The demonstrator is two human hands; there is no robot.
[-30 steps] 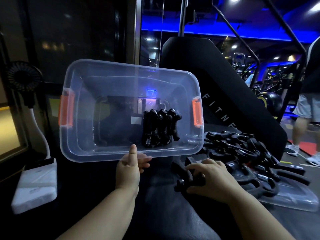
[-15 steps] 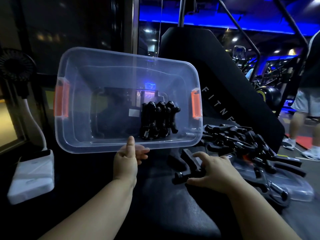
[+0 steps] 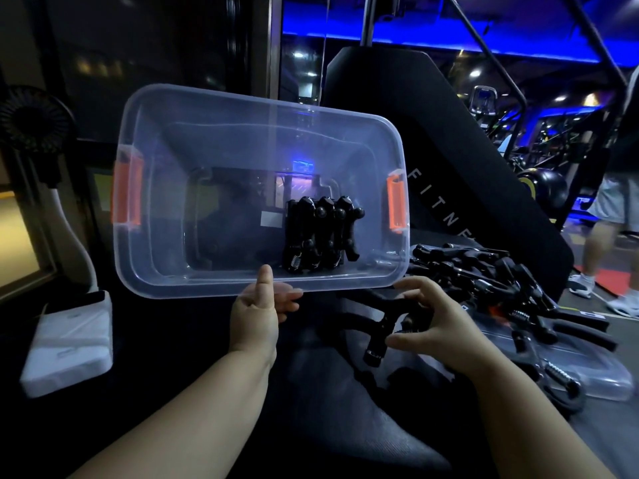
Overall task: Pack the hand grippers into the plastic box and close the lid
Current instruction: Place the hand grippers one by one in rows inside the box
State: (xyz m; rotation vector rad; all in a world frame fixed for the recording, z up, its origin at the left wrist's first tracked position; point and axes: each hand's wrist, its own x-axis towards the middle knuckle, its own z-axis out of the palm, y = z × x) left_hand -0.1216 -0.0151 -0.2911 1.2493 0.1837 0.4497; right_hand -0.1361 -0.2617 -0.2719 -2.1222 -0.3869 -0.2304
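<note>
Here, under blue gym lights (image 3: 432,41) and over a black bench (image 3: 328,409), the plastic box (image 3: 207,160) is tipped mouth toward the camera, long axis 9 to 3 o'clock. The left hand (image 3: 257,312) grips its near rim; at 4 o'clock the right hand (image 3: 439,326) pinches a hand gripper (image 3: 380,331).

Left hand (image 3: 257,311) pinching, thumb raised; right hand (image 3: 441,324) curled, gripping.

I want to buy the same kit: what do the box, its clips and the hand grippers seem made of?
Box: clear, faintly frosted plastic; the room shows through it. Clips: opaque orange, likely plastic. Hand grippers: matte black handles, plastic or foam, unclear; shiny coil springs look like metal.
</note>
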